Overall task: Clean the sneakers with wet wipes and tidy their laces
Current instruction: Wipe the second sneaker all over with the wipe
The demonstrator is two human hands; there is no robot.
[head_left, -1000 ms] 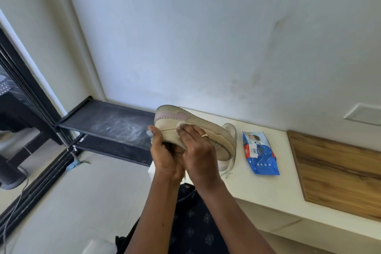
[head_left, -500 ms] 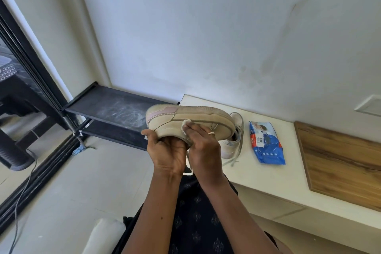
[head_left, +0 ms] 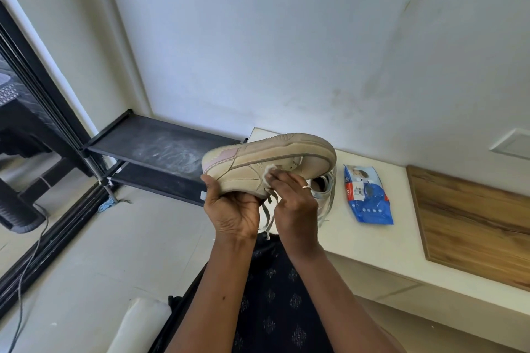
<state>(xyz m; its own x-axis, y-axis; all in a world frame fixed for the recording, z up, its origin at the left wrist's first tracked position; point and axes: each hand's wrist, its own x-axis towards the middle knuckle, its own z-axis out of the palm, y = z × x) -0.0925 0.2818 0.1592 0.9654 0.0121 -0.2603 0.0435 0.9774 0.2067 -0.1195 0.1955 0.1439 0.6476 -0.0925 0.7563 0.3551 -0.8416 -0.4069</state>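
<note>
A beige sneaker [head_left: 249,165] with a pink heel patch is held up on its side, sole facing away and up. My left hand [head_left: 232,209] grips it from below near the heel. My right hand [head_left: 295,203], wearing a ring, presses a small white wet wipe [head_left: 269,170] against the sneaker's side. Grey laces [head_left: 268,215] dangle between my hands. A second sneaker [head_left: 325,189] stands on the white ledge [head_left: 372,243] behind my right hand, mostly hidden. A blue pack of wet wipes [head_left: 367,195] lies on the ledge to the right.
A black dusty shoe rack [head_left: 160,149] stands at the left against the wall. A wooden board [head_left: 470,229] covers the ledge's right part. A dark sliding door frame [head_left: 37,94] and a cable [head_left: 28,264] run along the left floor. A white rounded object [head_left: 137,324] is near my lap.
The view has shifted, so the sneaker and my hands sit more to the right in frame. My right hand has slid the wipe along the sneaker's side toward its middle.
</note>
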